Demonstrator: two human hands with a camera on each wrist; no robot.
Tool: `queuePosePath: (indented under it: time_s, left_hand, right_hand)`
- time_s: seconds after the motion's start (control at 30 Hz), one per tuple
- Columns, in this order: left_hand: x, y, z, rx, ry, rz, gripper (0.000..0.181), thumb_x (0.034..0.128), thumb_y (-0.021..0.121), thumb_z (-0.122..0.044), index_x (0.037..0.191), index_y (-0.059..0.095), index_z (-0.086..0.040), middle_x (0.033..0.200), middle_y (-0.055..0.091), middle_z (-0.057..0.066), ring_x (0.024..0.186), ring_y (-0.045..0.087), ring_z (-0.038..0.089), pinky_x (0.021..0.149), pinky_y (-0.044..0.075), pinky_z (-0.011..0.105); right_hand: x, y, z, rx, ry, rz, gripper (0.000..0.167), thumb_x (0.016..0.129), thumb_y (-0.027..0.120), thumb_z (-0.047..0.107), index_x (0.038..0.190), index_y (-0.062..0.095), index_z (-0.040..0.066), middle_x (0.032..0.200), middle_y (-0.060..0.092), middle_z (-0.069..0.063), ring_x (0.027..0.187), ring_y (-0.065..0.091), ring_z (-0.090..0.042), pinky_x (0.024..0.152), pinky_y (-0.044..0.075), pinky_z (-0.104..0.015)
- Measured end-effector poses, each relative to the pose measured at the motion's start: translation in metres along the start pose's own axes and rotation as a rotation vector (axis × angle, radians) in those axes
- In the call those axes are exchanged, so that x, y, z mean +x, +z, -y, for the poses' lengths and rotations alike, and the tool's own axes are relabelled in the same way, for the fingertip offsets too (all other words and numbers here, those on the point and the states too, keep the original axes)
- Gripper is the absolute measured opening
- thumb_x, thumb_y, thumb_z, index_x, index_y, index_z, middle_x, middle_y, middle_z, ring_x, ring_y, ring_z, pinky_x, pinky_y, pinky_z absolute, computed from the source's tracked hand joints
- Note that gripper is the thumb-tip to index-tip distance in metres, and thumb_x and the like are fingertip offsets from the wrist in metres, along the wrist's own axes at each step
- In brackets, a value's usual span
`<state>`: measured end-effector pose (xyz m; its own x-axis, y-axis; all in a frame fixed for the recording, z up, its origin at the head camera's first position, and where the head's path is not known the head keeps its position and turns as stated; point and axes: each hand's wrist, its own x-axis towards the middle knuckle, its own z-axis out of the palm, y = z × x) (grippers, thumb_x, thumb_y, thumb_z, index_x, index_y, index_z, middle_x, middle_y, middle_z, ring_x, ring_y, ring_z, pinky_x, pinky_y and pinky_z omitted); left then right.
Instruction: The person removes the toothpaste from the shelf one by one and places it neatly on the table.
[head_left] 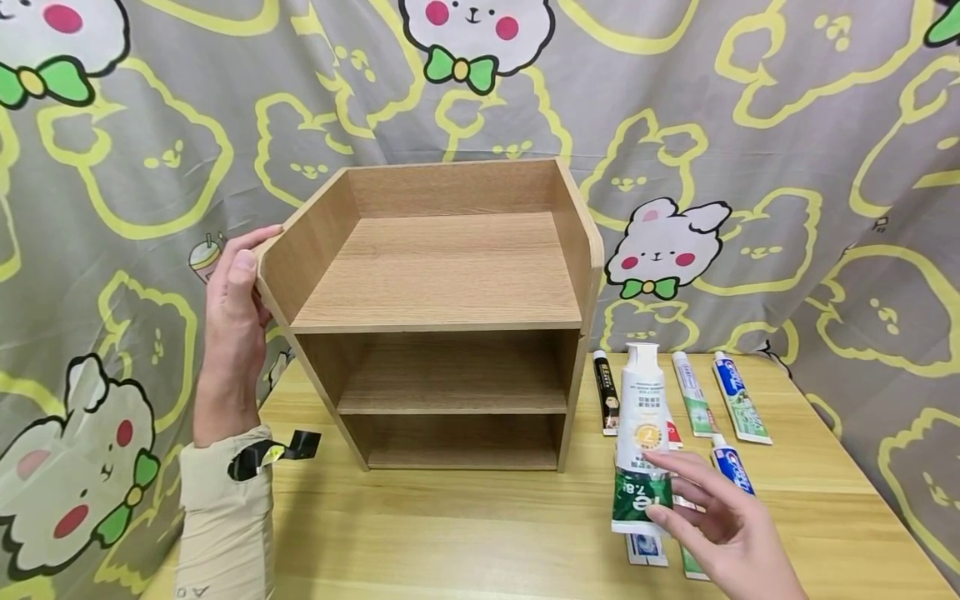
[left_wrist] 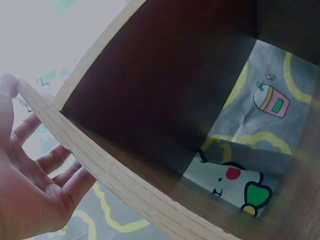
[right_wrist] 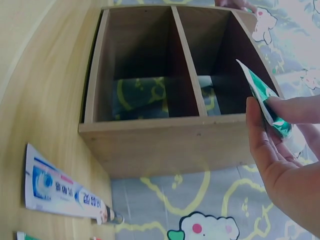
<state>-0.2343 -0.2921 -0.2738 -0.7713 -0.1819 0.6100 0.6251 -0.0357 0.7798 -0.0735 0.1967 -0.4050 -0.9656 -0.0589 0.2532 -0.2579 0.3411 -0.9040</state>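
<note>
A small wooden shelf (head_left: 450,271) stands upright on the table, its top tray and two lower compartments holding nothing. At its upper left, my left hand (head_left: 232,333) grips the edge of the side panel; in the left wrist view that panel (left_wrist: 115,175) lies between thumb and fingers. To the right of the shelf, my right hand (head_left: 723,517) pinches the green crimped end of a white toothpaste tube (head_left: 637,400). The tube is held above the table, cap pointing away from me. In the right wrist view its green end (right_wrist: 262,95) shows between thumb and fingers.
Several toothpaste tubes lie on the table (head_left: 465,533) at the right, among them a black one (head_left: 606,392), a green-and-white one (head_left: 693,396) and a blue-green one (head_left: 741,398). Some are partly hidden behind the right hand. A patterned curtain (head_left: 480,125) hangs behind the shelf.
</note>
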Motion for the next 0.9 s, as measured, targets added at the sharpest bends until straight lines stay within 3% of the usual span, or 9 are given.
queuePosePath:
  time_s: [0.27, 0.5, 0.9]
  left_hand:
    - [-0.001, 0.0, 0.0, 0.005, 0.015, -0.005, 0.044, 0.0997, 0.051, -0.03, 0.136, 0.065, -0.008, 0.125, 0.054, 0.02, 0.1, 0.056, 0.032, 0.07, 0.052, 0.034]
    - [0.0, 0.001, 0.0, -0.009, 0.016, 0.007, 0.044, 0.1005, 0.051, -0.029, 0.136, 0.064, -0.008, 0.124, 0.055, 0.02, 0.099, 0.056, 0.031, 0.069, 0.05, 0.034]
    - [-0.001, 0.0, 0.0, -0.013, 0.014, -0.003, 0.044, 0.1002, 0.052, -0.03, 0.136, 0.064, -0.008, 0.125, 0.054, 0.02, 0.101, 0.054, 0.032, 0.07, 0.05, 0.035]
  right_hand:
    - [-0.004, -0.013, -0.014, -0.013, 0.0, -0.018, 0.053, 0.092, 0.073, -0.003, 0.142, 0.059, 0.004, 0.136, 0.058, 0.002, 0.116, 0.064, -0.003, 0.084, 0.056, -0.022]
    - [-0.008, -0.027, -0.034, -0.103, 0.06, -0.058, 0.054, 0.093, 0.074, 0.003, 0.144, 0.058, 0.009, 0.141, 0.057, 0.008, 0.116, 0.059, 0.005, 0.082, 0.053, -0.017]
    - [-0.014, -0.05, -0.061, -0.193, 0.057, -0.07, 0.054, 0.095, 0.073, 0.006, 0.146, 0.057, 0.008, 0.14, 0.059, 0.016, 0.124, 0.044, 0.015, 0.086, 0.045, -0.007]
